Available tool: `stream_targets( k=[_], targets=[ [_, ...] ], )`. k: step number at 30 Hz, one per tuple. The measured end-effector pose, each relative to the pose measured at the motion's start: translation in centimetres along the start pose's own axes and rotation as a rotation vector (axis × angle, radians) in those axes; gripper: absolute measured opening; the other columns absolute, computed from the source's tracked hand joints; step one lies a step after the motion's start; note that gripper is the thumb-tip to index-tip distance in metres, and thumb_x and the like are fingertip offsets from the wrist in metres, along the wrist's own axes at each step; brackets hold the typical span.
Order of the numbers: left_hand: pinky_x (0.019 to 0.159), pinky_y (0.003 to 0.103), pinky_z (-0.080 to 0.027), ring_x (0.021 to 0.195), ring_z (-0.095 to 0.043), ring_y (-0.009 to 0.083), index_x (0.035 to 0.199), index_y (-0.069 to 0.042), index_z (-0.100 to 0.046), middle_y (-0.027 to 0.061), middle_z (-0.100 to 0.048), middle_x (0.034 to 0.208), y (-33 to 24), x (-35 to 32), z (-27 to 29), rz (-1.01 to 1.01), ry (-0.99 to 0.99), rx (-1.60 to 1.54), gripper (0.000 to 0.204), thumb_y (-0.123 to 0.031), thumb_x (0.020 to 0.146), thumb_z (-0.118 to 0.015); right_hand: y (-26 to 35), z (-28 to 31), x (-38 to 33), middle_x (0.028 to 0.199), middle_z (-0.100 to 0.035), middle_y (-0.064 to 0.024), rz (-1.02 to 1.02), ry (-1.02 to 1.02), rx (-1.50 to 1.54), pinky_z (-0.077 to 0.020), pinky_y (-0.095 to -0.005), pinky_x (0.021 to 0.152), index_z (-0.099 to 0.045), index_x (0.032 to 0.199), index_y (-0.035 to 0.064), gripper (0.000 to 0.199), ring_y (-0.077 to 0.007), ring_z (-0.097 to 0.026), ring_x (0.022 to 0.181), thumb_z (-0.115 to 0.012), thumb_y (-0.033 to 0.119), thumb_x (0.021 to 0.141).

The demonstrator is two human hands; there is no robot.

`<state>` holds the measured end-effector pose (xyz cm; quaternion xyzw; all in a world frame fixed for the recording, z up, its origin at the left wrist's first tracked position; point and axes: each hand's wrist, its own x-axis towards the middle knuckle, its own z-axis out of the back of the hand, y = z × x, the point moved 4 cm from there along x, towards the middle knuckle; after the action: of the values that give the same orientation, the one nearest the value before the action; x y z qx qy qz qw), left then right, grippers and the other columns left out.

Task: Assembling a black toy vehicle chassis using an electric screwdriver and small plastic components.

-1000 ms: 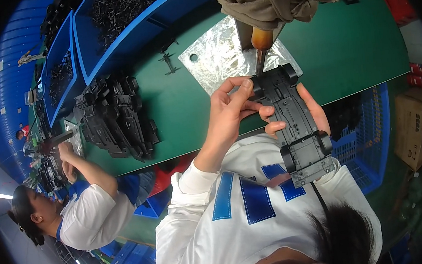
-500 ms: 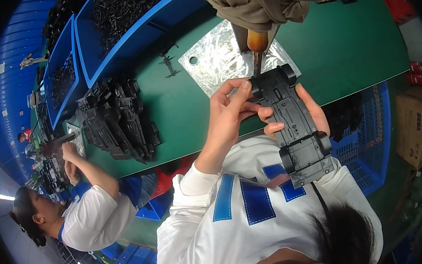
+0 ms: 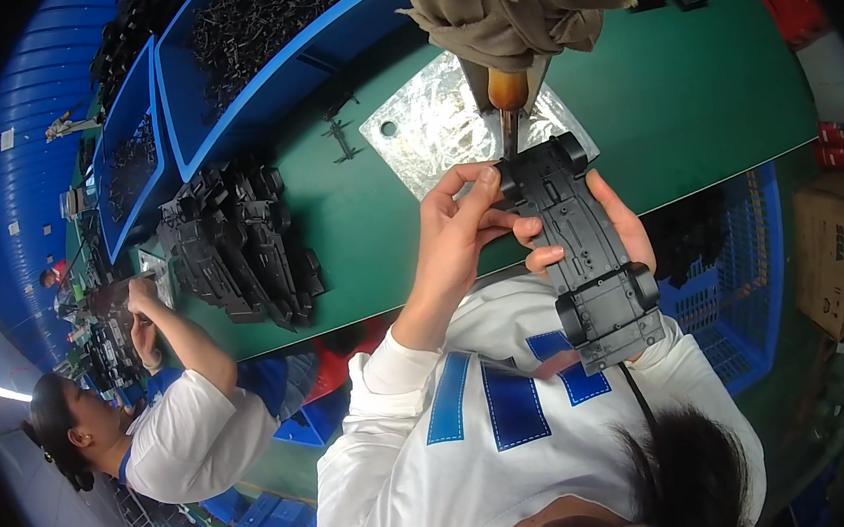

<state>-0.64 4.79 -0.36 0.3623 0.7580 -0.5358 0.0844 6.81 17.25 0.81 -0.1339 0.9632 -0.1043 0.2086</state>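
Note:
A long black plastic toy car chassis [image 3: 586, 239], with rounded wheel arches, is held slanting in front of my chest. My right hand [image 3: 622, 218] grips it from beneath. One digit lies along its right edge and fingertips curl over the left edge. At its far left corner my left hand [image 3: 454, 226] pinches with thumb and forefinger; any small piece between them cannot be made out. Close above that far end points the metal shaft of a tool with an amber handle [image 3: 507, 89], topped by a bundle of beige cloth [image 3: 511, 15]. Whether the shaft touches the chassis is unclear.
A shiny silver sheet [image 3: 429, 112] lies on the green table [image 3: 718, 87] behind the tool. Left of it are a stack of black chassis parts [image 3: 235, 245] and a blue bin [image 3: 167, 105] of small black pieces. A co-worker [image 3: 190, 424] works at far left.
The chassis and both hands have shifted very slightly left in the picture, as has the tool. Both holds on the chassis stay the same.

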Motion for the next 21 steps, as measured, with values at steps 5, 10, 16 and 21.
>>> stream_targets(
  k=[5, 10, 16, 21],
  targets=[
    [0.07, 0.031, -0.058, 0.072, -0.07, 0.0203, 0.113, -0.001, -0.053, 0.0117, -0.059, 0.097, 0.75, 0.42, 0.61, 0.002, 0.021, -0.032, 0.033, -0.029, 0.098, -0.063, 0.04, 0.02, -0.11, 0.112, -0.062, -0.026, 0.01, 0.009, -0.02, -0.051, -0.0325, 0.073, -0.051, 0.133, 0.0003, 0.054, -0.0278, -0.057, 0.082, -0.031, 0.042, 0.107],
    [0.072, 0.031, -0.057, 0.072, -0.07, 0.02, 0.113, -0.001, -0.053, 0.0114, -0.059, 0.097, 0.39, 0.15, 0.31, 0.008, 0.016, -0.026, 0.033, -0.029, 0.098, -0.063, 0.05, 0.31, -0.06, 0.131, -0.05, -0.0192, 0.013, 0.005, 0.025, -0.047, -0.033, 0.07, -0.042, 0.141, 0.0009, 0.054, -0.0259, -0.044, 0.1, -0.039, 0.042, 0.105],
    [0.068, 0.027, -0.054, 0.068, -0.064, 0.0133, 0.107, -0.003, -0.057, 0.0057, -0.063, 0.086, 0.3, 0.05, 0.15, -0.002, -0.024, 0.001, 0.032, -0.033, 0.1, -0.06, 0.09, 0.4, -0.01, 0.131, -0.049, -0.0201, -0.002, 0.019, 0.032, -0.047, -0.0324, 0.069, -0.041, 0.141, 0.0003, 0.054, -0.0256, -0.044, 0.099, -0.038, 0.042, 0.106],
    [0.066, 0.027, -0.054, 0.067, -0.065, 0.014, 0.104, -0.003, -0.057, 0.0038, -0.061, 0.083, 0.26, 0.11, -0.07, 0.004, -0.033, 0.005, 0.031, -0.033, 0.1, -0.06, 0.19, 0.39, -0.11, 0.13, -0.049, -0.02, -0.015, 0.053, 0.022, -0.047, -0.0321, 0.069, -0.04, 0.141, -0.0004, 0.055, -0.025, -0.045, 0.1, -0.037, 0.042, 0.106]
  ],
)
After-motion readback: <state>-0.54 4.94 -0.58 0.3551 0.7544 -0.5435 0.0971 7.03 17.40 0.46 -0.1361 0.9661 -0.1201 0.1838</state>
